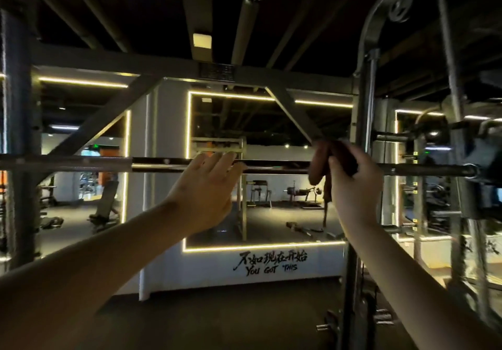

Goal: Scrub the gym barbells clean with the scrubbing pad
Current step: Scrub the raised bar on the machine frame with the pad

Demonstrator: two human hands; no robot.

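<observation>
Now | long grey steel barbell [81,163] lies level across dark metal rack [364,121] | left hand [206,186] spread, straight fingers at bar's middle | right hand [353,184] pinches dark brown scrubbing pad [319,159] draped over bar

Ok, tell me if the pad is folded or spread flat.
Folded: the scrubbing pad drapes over the barbell, pinched by the right hand.

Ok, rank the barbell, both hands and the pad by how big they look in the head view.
1. Barbell: spans nearly the whole frame.
2. Left hand and right hand: look alike, so unranked.
3. Pad: smallest, though the right hand hides part of it.
</observation>
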